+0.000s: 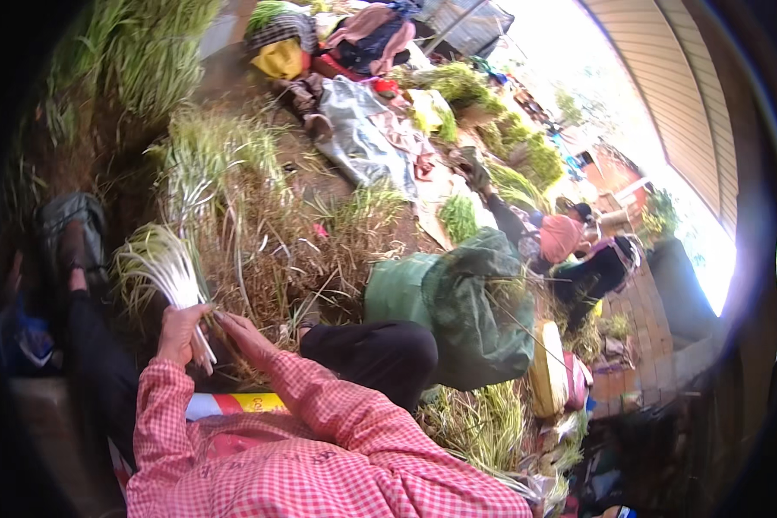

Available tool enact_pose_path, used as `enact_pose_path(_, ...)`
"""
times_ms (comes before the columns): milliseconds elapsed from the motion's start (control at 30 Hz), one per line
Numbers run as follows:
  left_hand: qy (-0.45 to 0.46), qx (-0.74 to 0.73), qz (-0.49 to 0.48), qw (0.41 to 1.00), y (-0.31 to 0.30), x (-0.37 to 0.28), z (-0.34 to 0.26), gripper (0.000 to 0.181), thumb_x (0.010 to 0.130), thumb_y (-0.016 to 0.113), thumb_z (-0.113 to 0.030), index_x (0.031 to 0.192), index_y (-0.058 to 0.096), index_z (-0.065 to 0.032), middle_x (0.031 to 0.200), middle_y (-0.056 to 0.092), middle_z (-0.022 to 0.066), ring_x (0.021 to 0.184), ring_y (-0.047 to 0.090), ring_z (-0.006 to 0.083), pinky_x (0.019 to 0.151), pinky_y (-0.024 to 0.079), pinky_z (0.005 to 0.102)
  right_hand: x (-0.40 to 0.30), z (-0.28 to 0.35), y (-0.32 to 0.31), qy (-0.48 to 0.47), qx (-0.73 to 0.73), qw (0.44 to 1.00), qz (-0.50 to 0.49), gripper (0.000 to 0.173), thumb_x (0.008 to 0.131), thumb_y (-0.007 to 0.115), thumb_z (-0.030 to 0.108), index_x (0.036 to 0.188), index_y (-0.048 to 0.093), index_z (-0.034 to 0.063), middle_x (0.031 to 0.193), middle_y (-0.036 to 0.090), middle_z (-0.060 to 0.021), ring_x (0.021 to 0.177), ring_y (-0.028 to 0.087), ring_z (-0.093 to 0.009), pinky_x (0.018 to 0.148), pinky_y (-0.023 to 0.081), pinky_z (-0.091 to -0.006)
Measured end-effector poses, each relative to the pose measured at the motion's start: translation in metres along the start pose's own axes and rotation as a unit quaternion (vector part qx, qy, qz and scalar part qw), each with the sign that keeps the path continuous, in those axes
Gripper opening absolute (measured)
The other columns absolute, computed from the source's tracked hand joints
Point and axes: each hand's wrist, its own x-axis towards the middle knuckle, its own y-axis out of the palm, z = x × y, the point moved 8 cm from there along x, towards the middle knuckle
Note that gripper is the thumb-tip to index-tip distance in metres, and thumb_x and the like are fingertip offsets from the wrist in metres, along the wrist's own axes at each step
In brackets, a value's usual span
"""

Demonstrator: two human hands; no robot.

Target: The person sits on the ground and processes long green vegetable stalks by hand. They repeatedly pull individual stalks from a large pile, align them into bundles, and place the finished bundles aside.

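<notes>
My left hand [180, 331] is closed around a bundle of long-stemmed plants [180, 278], with white stalks and green leaves fanning out to the upper left. The pale stalk ends stick out below the fist. Close beside it, to the right, my right hand [243, 333] has its fingers on thin brownish-green stems near the bundle. Whether those stems belong to the bundle I cannot tell. A large heap of similar plants [233, 220] with brown, dry lower parts lies just beyond both hands.
Right of my bent knee [375, 356] stands a green sack [479, 311]. More plants [485, 421] lie at the lower right. Farther off are a pale plastic sheet [362, 129], green heaps [518, 142] and a seated co-worker in an orange top [560, 238].
</notes>
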Motion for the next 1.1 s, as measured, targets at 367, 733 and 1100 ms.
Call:
enact_pose_path(367,0.043,0.051,0.007,0.998,0.001,-0.008,0.003,0.012,0.071,0.069,-0.007,0.079,0.063,0.0,0.065,0.058,0.0034,0.05,0.052,0.0128,0.046,0.043,0.0267,-0.003,-0.007,0.011,0.058,0.139,0.989,0.01,0.036,0.097,0.05,0.04,0.109,0.058,0.0079,0.091,0.063,-0.0023,0.078,0.059,-0.012,0.072,0.049,-0.0282)
enact_pose_path(733,0.023,0.057,0.006,0.998,0.008,-0.014,-0.002,0.011,0.071,0.069,-0.007,0.078,0.062,-0.0016,0.064,0.057,0.0029,0.049,0.052,0.0132,0.045,0.043,0.0276,0.01,-0.014,0.002,0.043,0.255,0.966,-0.003,0.019,0.093,0.059,0.023,0.104,0.058,0.0071,0.084,0.064,-0.0034,0.073,0.062,-0.015,0.068,0.052,-0.0302)
enact_pose_path(1100,0.013,0.065,0.007,0.998,0.005,-0.008,0.004,0.018,0.073,0.072,-0.012,0.084,0.062,-0.002,0.065,0.056,0.0027,0.049,0.052,0.0131,0.044,0.044,0.0271,0.011,-0.022,-0.019,0.042,0.194,0.973,-0.114,0.016,0.09,0.06,0.016,0.101,0.06,0.0038,0.088,0.066,-0.0045,0.076,0.063,-0.014,0.069,0.052,-0.0288)
